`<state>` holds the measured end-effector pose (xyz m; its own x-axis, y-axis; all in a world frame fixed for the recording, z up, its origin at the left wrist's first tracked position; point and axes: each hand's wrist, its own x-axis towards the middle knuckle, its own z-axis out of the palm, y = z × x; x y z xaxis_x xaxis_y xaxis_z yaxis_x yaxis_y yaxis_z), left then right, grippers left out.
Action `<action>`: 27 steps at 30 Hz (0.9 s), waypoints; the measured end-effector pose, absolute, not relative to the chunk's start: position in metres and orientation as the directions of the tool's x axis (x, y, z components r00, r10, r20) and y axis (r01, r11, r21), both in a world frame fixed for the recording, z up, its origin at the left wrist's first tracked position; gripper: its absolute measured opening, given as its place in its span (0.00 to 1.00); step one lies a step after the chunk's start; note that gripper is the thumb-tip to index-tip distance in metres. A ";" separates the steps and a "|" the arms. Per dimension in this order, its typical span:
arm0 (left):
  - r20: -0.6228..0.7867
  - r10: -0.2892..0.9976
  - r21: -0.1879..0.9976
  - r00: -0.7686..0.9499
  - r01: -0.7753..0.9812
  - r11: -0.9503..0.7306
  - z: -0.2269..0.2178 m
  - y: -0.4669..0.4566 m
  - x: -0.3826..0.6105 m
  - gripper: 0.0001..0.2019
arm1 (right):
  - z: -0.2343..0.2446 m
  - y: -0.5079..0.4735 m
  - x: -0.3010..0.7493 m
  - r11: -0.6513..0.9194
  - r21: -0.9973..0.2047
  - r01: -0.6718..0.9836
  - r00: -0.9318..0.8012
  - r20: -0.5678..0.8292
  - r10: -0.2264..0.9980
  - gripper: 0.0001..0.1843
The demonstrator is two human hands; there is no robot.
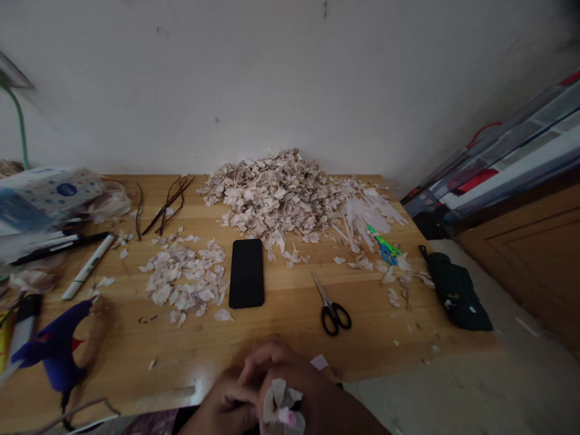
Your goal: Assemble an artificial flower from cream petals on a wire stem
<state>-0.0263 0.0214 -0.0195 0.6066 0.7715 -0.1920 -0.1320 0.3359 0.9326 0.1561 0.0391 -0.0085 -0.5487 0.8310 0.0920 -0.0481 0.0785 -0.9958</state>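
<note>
Both my hands are together at the near edge of the wooden table (290,326). My left hand (229,405) and my right hand (294,377) have their fingers curled around a small bundle of pale pink petals (281,402). Just beyond them lie black scissors (333,308), shut, and a black phone (246,273) face up. A small heap of loose petals (185,281) lies left of the phone. A large pile of petals (276,196) sits against the wall.
Green-and-blue small scissors (385,246) lie among white strips at right. A folded dark umbrella (457,293) rests at the table's right edge. Twigs (165,205), a white marker (88,267), a tissue pack (49,190) and a blue glue gun (57,350) crowd the left.
</note>
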 end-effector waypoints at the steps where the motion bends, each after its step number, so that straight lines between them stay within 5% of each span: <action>1: -0.192 0.770 0.934 0.609 -0.127 0.334 -0.021 0.021 -0.027 0.21 | -0.006 0.037 0.158 0.093 -0.989 -0.111 -0.529 0.139 0.837 0.21; 5: -0.191 0.763 0.936 0.618 -0.119 0.331 -0.026 0.020 -0.029 0.22 | -0.004 0.033 0.157 0.132 -0.961 -0.244 -0.497 0.241 0.833 0.18; 27: -0.230 0.779 0.924 0.583 -0.122 0.364 -0.036 0.017 -0.030 0.23 | 0.000 0.042 0.153 0.091 -0.973 -0.212 -0.555 0.196 0.808 0.25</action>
